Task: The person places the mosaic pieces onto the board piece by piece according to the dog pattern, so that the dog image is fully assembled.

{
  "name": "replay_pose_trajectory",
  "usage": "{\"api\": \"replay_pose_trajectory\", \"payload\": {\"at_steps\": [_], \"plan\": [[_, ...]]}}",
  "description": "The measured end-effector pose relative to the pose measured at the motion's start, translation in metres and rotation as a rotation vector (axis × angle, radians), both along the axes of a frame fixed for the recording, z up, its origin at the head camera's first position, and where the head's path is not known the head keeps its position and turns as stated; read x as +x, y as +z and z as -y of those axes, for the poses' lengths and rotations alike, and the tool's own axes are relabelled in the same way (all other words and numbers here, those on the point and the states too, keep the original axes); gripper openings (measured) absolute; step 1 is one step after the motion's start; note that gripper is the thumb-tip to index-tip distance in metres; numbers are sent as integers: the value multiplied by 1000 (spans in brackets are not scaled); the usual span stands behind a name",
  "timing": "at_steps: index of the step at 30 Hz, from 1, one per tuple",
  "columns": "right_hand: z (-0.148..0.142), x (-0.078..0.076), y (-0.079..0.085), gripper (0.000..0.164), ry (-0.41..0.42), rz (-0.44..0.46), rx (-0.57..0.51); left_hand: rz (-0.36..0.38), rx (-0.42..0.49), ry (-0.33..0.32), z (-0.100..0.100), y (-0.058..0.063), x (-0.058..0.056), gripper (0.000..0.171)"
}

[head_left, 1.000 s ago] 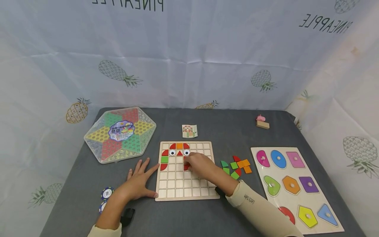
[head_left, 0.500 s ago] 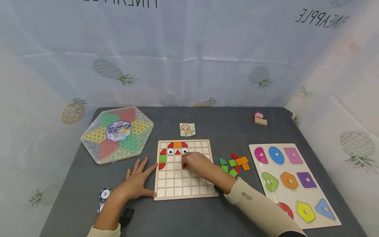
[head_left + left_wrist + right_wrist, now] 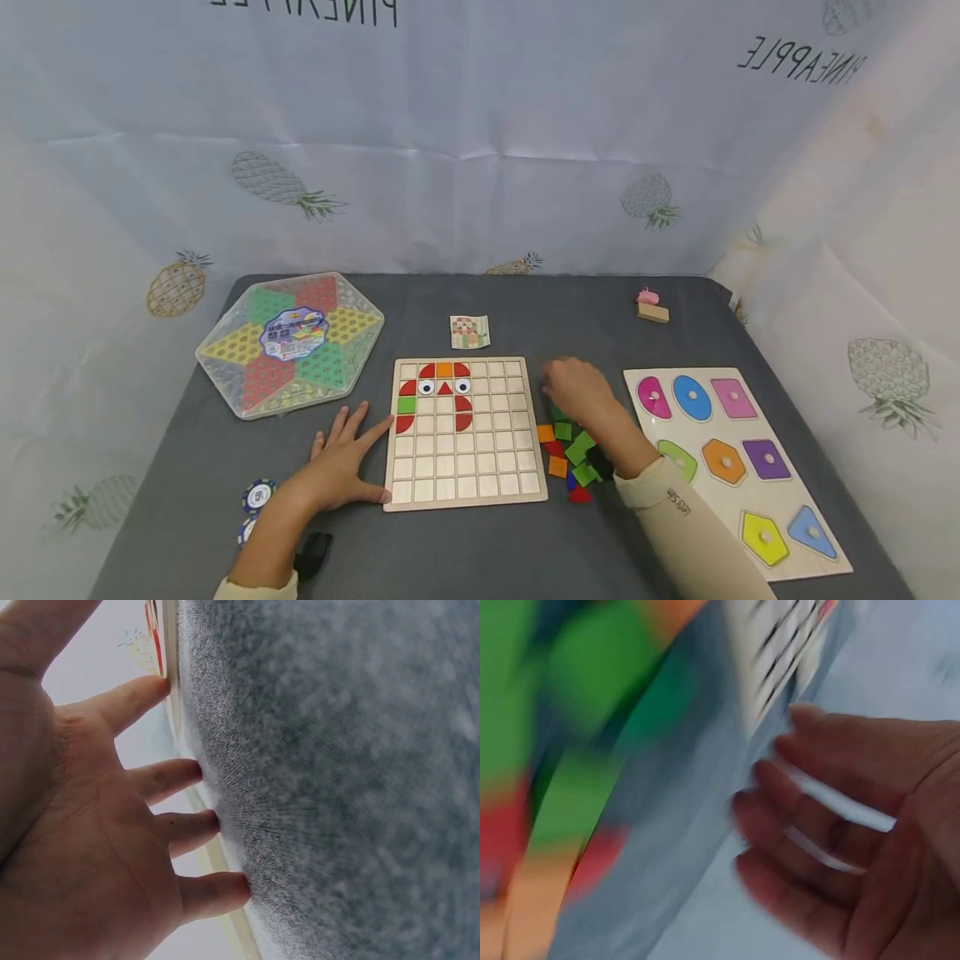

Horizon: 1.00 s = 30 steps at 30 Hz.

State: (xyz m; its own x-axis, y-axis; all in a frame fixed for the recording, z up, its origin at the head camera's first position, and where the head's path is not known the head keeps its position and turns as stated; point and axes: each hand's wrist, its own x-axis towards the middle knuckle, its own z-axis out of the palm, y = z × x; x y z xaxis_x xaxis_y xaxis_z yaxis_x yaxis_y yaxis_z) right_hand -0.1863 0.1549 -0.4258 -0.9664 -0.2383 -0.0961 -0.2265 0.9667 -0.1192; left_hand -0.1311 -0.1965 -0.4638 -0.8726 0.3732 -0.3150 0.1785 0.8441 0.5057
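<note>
A wooden grid board point(image 3: 483, 462) bears red quarter-round pieces, a green square point(image 3: 407, 405), an orange square point(image 3: 444, 369), a red triangle and two eye pieces. Two red quarter-rounds point(image 3: 463, 412) lie in its column under the right eye. My left hand point(image 3: 341, 462) rests with spread fingers at the board's left edge, its thumb and index fingertip touching the frame. To the right of the board, my right hand point(image 3: 579, 392) hovers over loose green, orange and red pieces point(image 3: 577, 450). Its fingers point(image 3: 802, 817) are loosely bent, with nothing seen between them.
A small picture card point(image 3: 469, 332) lies behind the board. At left are a hexagonal Chinese checkers box point(image 3: 292, 346) and poker chips point(image 3: 258, 497). A shape-knob puzzle point(image 3: 705, 408) lies at right; a wooden block point(image 3: 652, 313) with a pink figure stands at back right.
My right hand has left the red pieces on the board and moved right, over the loose pieces. Both red quarter-rounds under the right eye are now uncovered. My left hand stays at the edge.
</note>
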Motion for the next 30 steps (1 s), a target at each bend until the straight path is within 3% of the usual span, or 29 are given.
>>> {"api": "replay_pose_trajectory", "payload": {"at_steps": [4, 12, 18, 26, 30], "plan": [[-44, 5, -4, 14, -156, 96, 43, 13, -9, -11, 1, 3, 1, 105], [-63, 10, -17, 14, -180, 198, -64, 22, -5, -14, 2, 3, 1, 104], [-59, 7, -19, 23, -182, 181, -75, 14, 2, -10, 2, 2, 2, 104], [-54, 3, -19, 31, -112, 110, -13, 16, -5, 8, 1, 1, 2, 105], [-49, 0, -15, 26, -80, 26, -91, 4, 4, 4, 0, 2, 3, 104]]}}
